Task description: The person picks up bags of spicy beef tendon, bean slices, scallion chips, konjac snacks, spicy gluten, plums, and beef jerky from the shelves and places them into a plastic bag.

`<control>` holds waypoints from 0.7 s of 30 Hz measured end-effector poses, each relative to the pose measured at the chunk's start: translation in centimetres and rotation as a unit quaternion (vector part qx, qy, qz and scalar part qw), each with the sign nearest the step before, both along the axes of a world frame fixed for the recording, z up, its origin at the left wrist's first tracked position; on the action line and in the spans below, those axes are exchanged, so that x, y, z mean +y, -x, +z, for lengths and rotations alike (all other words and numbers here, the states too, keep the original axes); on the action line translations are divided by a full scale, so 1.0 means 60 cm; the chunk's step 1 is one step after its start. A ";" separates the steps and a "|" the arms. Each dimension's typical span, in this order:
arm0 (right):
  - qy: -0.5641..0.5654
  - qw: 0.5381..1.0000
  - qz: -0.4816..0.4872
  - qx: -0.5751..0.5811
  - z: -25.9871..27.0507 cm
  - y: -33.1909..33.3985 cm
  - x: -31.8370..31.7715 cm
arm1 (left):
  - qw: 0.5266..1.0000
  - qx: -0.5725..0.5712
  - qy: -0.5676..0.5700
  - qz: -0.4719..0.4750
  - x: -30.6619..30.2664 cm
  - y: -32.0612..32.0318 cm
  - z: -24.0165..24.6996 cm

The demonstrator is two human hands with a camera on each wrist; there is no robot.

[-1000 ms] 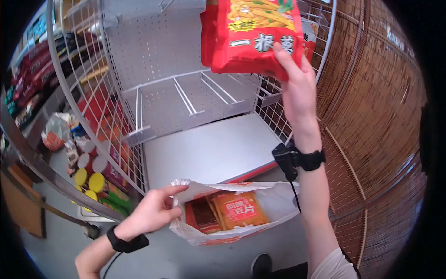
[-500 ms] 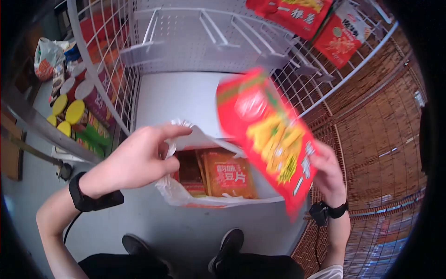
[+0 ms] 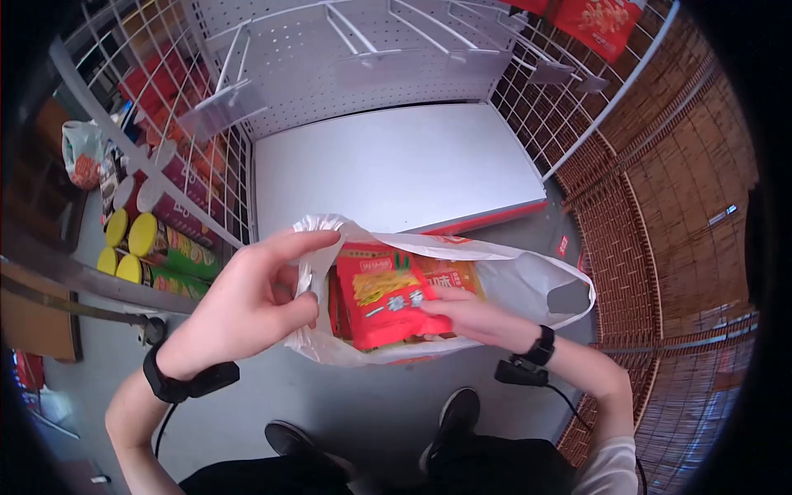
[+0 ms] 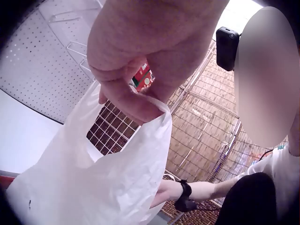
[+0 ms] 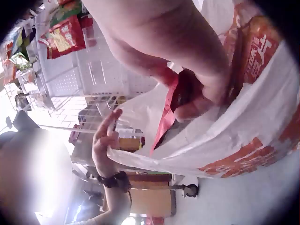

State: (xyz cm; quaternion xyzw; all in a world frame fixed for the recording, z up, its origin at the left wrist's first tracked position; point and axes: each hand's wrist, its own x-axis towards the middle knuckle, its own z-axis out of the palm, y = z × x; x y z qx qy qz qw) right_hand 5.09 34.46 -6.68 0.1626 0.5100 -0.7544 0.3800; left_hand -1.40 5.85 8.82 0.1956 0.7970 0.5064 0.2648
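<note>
A white plastic bag [image 3: 511,276] hangs with its mouth spread, and the left hand [image 3: 254,299] grips its left rim between curled fingers and thumb. Inside the mouth, a red snack packet [image 3: 384,309] with yellow sticks pictured on it is held at its right edge by the right hand [image 3: 474,316]. Orange packets lie under and beside it in the bag. In the left wrist view the left hand [image 4: 145,61] pinches the bag's edge [image 4: 157,126]. The right wrist view shows the right hand [image 5: 187,56] with fingers around the red packet [image 5: 166,117], its lower part partly hidden.
Beyond the bag is a white shelf base [image 3: 388,169] under wire hooks [image 3: 355,37]. Wire mesh sides flank it. Yellow-lidded cans [image 3: 144,235] stand at the left; a red packet [image 3: 598,25] hangs at the upper right. A woven screen [image 3: 676,206] borders the right.
The right hand has brought the red packet down from the upper rack area into the bag's mouth. The left hand still grips the rim. The head view has shifted downward.
</note>
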 end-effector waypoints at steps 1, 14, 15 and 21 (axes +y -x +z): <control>0.002 1.000 -0.005 0.005 -0.024 0.008 -0.012 | 1.000 0.005 0.002 -0.005 -0.002 0.001 -0.001; -0.422 0.744 0.299 0.423 0.123 0.082 -0.011 | 0.999 0.037 -0.011 -0.004 -0.021 0.016 -0.023; -0.434 0.742 0.221 0.461 0.176 0.099 -0.003 | 0.999 0.043 -0.028 -0.002 -0.020 0.019 -0.028; -0.430 0.548 -0.246 0.674 0.419 0.231 0.068 | 0.999 0.034 0.001 -0.035 -0.010 0.033 -0.020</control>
